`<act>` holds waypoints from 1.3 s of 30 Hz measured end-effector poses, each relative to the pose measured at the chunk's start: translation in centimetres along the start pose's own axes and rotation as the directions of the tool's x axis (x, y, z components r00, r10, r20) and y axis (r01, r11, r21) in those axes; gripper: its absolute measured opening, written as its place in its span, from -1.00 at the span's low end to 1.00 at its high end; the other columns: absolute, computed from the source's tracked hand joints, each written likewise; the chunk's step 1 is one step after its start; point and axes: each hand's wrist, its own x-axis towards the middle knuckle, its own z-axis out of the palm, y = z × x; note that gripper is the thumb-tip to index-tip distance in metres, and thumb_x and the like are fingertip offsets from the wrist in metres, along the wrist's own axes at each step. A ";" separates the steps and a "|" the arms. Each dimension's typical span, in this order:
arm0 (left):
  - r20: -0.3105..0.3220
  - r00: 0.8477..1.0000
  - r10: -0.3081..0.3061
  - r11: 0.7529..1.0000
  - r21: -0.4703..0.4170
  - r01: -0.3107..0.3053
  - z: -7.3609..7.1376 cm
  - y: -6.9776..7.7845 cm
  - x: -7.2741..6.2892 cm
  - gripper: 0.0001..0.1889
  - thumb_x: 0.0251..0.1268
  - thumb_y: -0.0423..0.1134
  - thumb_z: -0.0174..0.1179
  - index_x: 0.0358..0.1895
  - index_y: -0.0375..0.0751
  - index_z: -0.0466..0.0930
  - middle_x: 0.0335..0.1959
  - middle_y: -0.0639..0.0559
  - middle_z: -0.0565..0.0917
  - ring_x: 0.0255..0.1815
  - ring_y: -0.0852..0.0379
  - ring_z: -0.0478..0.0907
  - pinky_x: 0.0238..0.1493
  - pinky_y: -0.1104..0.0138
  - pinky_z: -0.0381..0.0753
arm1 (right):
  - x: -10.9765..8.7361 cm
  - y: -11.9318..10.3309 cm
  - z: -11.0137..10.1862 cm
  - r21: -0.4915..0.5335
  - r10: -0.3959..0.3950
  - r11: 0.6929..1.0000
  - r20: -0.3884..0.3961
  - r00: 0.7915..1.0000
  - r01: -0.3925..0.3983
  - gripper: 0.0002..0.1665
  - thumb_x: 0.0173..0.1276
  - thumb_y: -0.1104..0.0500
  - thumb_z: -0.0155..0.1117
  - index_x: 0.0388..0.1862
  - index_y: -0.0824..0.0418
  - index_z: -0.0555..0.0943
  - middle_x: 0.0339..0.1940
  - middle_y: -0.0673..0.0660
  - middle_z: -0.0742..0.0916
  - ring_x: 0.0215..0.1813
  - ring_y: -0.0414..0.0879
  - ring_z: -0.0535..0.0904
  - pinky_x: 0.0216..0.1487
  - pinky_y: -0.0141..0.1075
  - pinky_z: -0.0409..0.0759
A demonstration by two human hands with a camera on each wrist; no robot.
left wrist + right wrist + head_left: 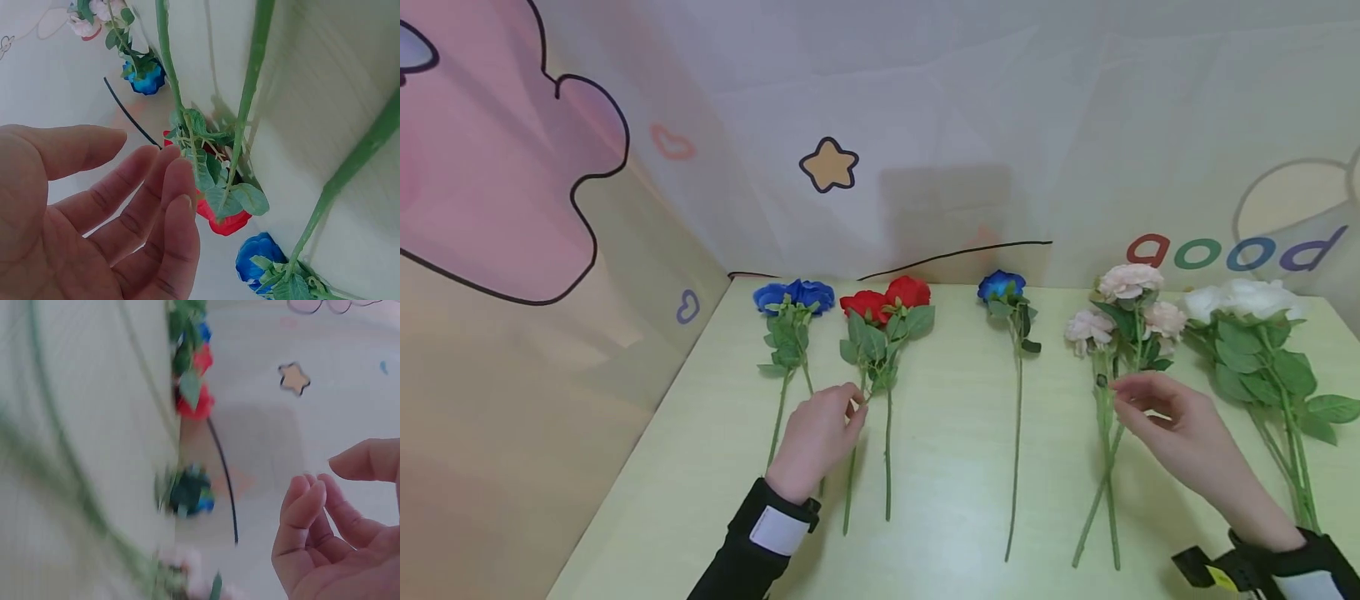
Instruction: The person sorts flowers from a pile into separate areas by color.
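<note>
My left hand (818,435) hovers over the stems between the pair of blue flowers (811,294) and the pair of red roses (910,292). In the left wrist view its fingers (134,219) bend loosely, with the thumb apart from them and nothing held. Near the pale pink flowers (1129,282), my right hand (1180,433) is raised close to their crossed stems. The right wrist view shows its thumb and fingers (300,515) separated, with nothing between them. Whether either hand brushes a leaf or stem is hard to tell.
A single blue flower (1000,286) lies between the red and pink groups. White flowers (1255,300) with broad leaves lie at the far right of the pale table (947,500). Behind stands a cloth backdrop (955,108) with a printed star (829,165).
</note>
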 end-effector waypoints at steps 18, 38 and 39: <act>0.056 0.991 -0.122 0.991 0.064 0.118 2.6 0.2 1.0 -0.61 0.34 0.08 0.28 -0.24 -0.25 0.66 -0.24 -0.17 0.60 -0.38 -0.05 0.59 -0.47 0.20 0.56 | 1.7 -5.4 5.4 0.300 -0.042 0.954 0.160 0.986 -0.008 -0.76 0.50 0.27 0.20 0.08 0.33 0.57 -0.26 -0.23 0.70 -0.24 -0.29 0.69 -0.24 -0.39 0.66; 0.111 0.977 -0.184 0.982 -0.012 0.187 3.2 -0.1 2.5 -0.63 0.32 -0.10 0.29 -0.58 -0.26 0.54 -0.58 -0.02 0.52 -0.60 0.09 0.44 -0.61 0.34 0.32 | 1.7 -5.3 5.9 0.303 -0.081 0.953 0.190 0.978 0.020 -0.83 0.50 0.26 0.20 -0.01 0.29 0.59 -0.33 -0.13 0.70 -0.33 -0.23 0.67 -0.26 -0.34 0.65; 0.111 0.976 -0.189 0.981 -0.019 0.192 3.2 -0.3 2.5 -0.64 0.33 -0.12 0.28 -0.59 -0.24 0.52 -0.60 0.00 0.50 -0.61 0.10 0.42 -0.62 0.35 0.30 | 1.7 -5.3 5.9 0.305 -0.083 0.952 0.191 0.978 0.021 -0.83 0.49 0.26 0.21 -0.01 0.30 0.59 -0.33 -0.13 0.69 -0.33 -0.23 0.66 -0.26 -0.35 0.65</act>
